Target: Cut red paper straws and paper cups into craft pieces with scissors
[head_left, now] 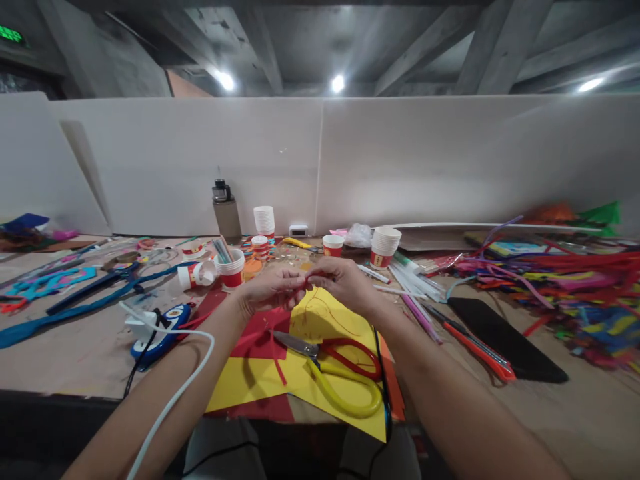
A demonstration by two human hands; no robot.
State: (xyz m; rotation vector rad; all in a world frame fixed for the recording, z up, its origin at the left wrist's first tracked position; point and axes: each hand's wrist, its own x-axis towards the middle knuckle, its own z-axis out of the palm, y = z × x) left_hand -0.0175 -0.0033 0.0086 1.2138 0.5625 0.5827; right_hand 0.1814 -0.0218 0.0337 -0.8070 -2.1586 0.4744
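My left hand (pixel 270 288) and my right hand (pixel 337 279) meet fingertip to fingertip above the paper, both pinched closed. A small reddish bit shows between the fingertips, too small to name. Below them lie yellow paper (pixel 253 380) and red paper (pixel 253 335), overlapping, with thin red strips (pixel 279 370) scattered on top. Scissors (pixel 320 351) with one red and one yellow handle rest on the sheets, blades pointing left, slightly apart. Orange paper (pixel 393 383) sticks out at the right, beside a black cable.
Left are a blue power strip (pixel 163 337) with a white cable and a cup of straws (pixel 230 270). Behind stand a bottle (pixel 227 213) and stacked paper cups (pixel 384 248). At right lie a utility knife (pixel 477 348), a black slab (pixel 505 340) and colourful strips (pixel 575 293).
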